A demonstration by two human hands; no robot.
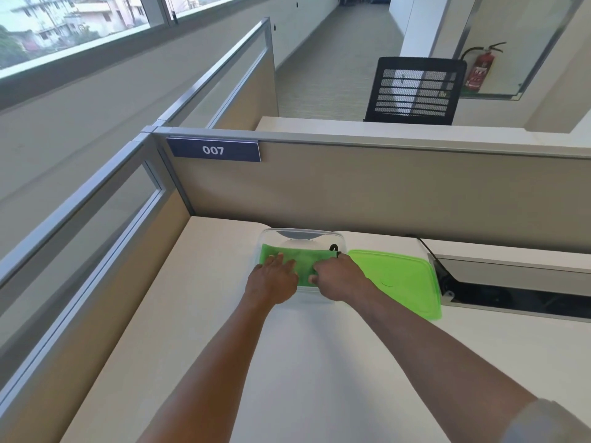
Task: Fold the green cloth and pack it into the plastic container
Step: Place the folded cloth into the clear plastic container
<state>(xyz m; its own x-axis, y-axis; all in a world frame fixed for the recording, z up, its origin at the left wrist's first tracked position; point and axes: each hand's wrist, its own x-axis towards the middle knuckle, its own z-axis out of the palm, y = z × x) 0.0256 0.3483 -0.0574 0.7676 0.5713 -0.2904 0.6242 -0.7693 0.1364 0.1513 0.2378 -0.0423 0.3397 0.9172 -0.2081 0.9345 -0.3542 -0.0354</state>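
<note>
Head view, looking down over a pale cream desk top (319,362) inside a beige cubicle. I see a folded bright green cloth (303,262) lying inside a clear rectangular plastic container (302,235), which sits near the back of the desk just in front of the partition. The cloth fills the near part of the container; the far part shows bare clear floor.

My left hand (273,279) lies flat on the left part of the cloth, fingers spread and palm down, pressing rather than gripping. My right hand (339,278) is on the right part of the cloth with fingers curled; the thumb and fingertips seem to pinch the near edge of the cloth, though the knuckles hide the contact, so I cannot tell for certain.

A flat green plastic lid (399,279) lies on the desk just to the right of the container, touching or nearly touching its side. A small black item (333,248) shows at the container's right rear corner; I cannot identify it.

A dark label reading 007 (213,150) is fixed to the partition.
</note>
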